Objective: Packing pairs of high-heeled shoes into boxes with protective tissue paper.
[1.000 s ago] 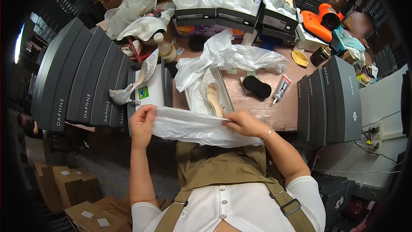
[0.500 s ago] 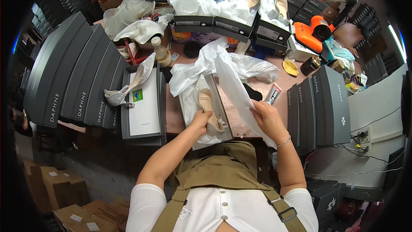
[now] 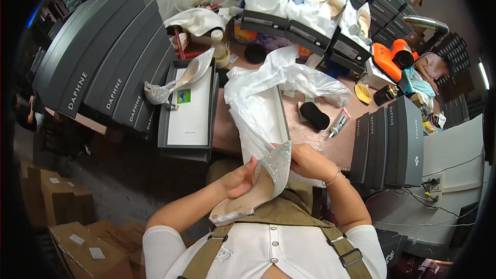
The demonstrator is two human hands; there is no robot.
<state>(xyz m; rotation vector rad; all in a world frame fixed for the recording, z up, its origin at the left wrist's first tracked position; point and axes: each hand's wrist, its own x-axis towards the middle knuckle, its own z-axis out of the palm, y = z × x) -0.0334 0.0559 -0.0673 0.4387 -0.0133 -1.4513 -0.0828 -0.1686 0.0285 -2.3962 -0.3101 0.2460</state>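
A glittery silver high-heeled shoe (image 3: 280, 168) is tilted close to my body, its beige insole facing up. My left hand (image 3: 240, 180) grips its side, thumb up near the opening. My right hand (image 3: 311, 164) closes on the pointed toe; some of its fingers are hidden behind the shoe. Just beyond lies a shoebox (image 3: 282, 115) with white tissue paper (image 3: 249, 107) spilling over its left and far sides. To the left, a matching silver shoe (image 3: 192, 72) lies across a dark grey box lid (image 3: 161, 123) with a white inside.
Dark shoeboxes (image 3: 98, 57) stand at the left, more (image 3: 385, 142) at the right. Open boxes of shoes (image 3: 305, 33) line the back. On the table are a black oval pad (image 3: 314, 116), a glue tube (image 3: 339, 123), a bottle (image 3: 219, 47) and an orange tool (image 3: 386, 61). Someone sits far right.
The shoe has come out of the box toward my body. My right hand has let go of the tissue and moved to the shoe's toe. The view has shifted slightly.
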